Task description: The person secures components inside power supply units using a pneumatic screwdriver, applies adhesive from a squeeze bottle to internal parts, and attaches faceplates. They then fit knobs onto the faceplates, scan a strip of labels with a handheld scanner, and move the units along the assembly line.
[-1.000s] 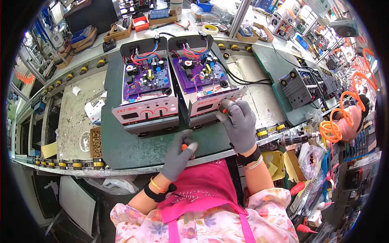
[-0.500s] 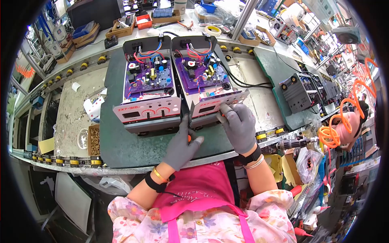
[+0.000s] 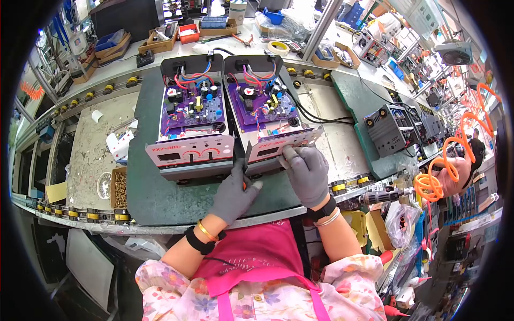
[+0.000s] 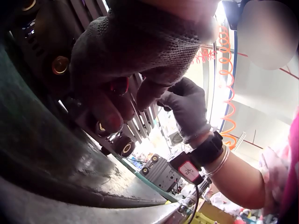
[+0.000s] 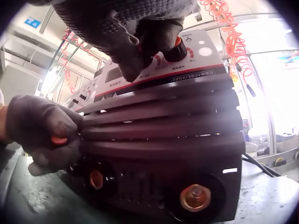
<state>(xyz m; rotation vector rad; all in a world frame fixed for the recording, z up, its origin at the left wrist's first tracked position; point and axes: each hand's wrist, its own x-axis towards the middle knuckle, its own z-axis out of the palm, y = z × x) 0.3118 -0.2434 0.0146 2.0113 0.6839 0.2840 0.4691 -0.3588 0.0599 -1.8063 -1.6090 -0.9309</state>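
Two machines with exposed purple circuit boards stand side by side: the left machine (image 3: 195,152) and the right machine (image 3: 262,145), each with a white "ZX7" front panel. My gloved right hand (image 3: 306,174) pinches a knob at the right machine's panel. Next to those fingers, a black knob (image 5: 175,54) with an orange cap sits on the panel. My gloved left hand (image 3: 234,195) curls round an orange-capped knob (image 5: 59,140), mostly hidden by the fingers. Its index finger rests at the right machine's lower left corner. Below the grille are brass-centred sockets (image 5: 195,197).
Both machines stand on a green board (image 3: 171,203) over a roller line. A box of brass screws (image 3: 119,188) lies at left. Another dark machine (image 3: 390,131) is on a second board at right. Coiled orange hose (image 3: 428,187) hangs near another person's arm.
My left hand has moved up to the right machine's lower left corner, the orange knob still in it. The right hand stays at the panel, shifting slightly left along its knobs.
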